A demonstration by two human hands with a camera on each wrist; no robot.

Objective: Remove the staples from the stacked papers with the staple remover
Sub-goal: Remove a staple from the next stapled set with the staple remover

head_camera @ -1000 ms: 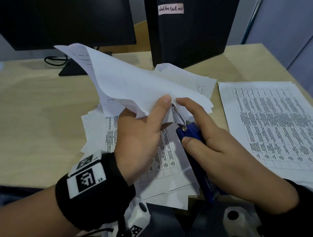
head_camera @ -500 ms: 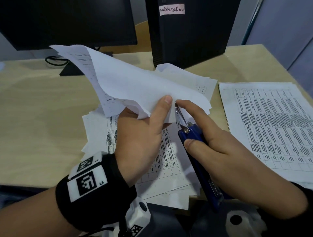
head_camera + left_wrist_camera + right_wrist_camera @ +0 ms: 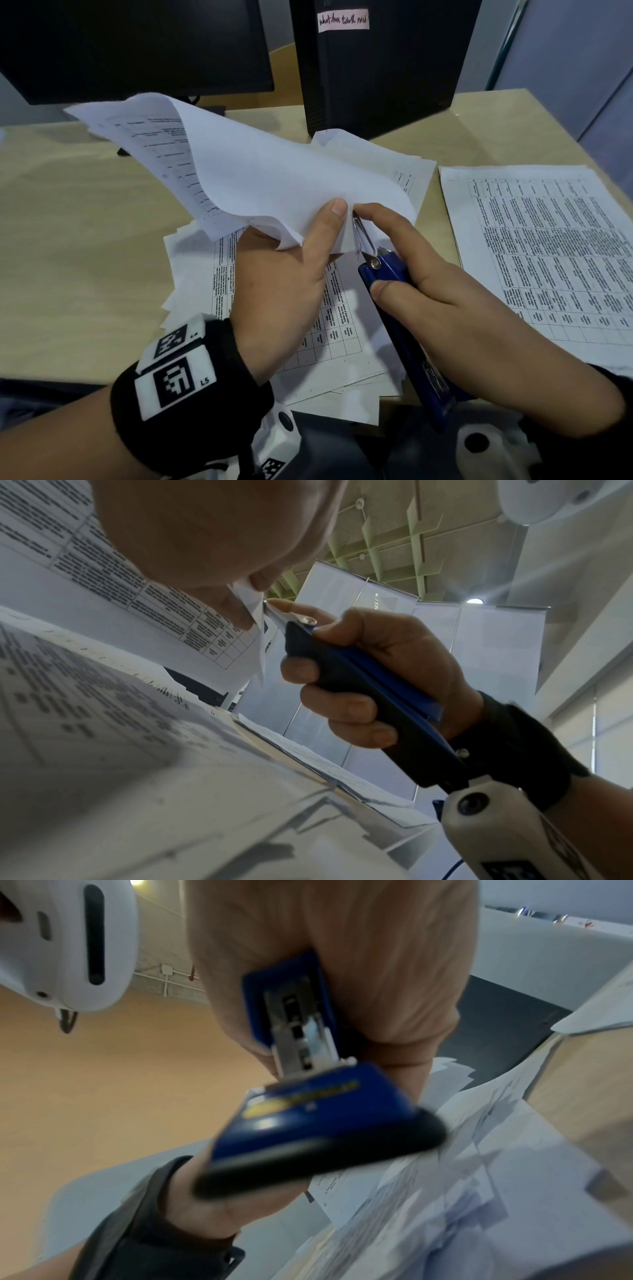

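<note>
- The right hand (image 3: 455, 308) has slid forward along the blue staple remover (image 3: 407, 329); its fingers curl round the handle, and the forefinger now lies stretched out along the metal tip.
- That tip has pushed in at the corner of the stapled papers (image 3: 260, 185), right beside the left thumb, where half a second ago it sat a little further back. My judgement: the tip is working under a staple, though the staple itself is too small to see.
- The left hand (image 3: 284, 284) keeps the same pinch on that corner, thumb on top and fingers hidden beneath, holding the bundle lifted clear of the desk (image 3: 68, 240).
- Under both hands lies a loose heap of sheets (image 3: 339, 329); a flat stack (image 3: 548, 253) sits well apart on the right.
- Farthest back stand a monitor (image 3: 137, 44) and a computer tower (image 3: 383, 61).
</note>
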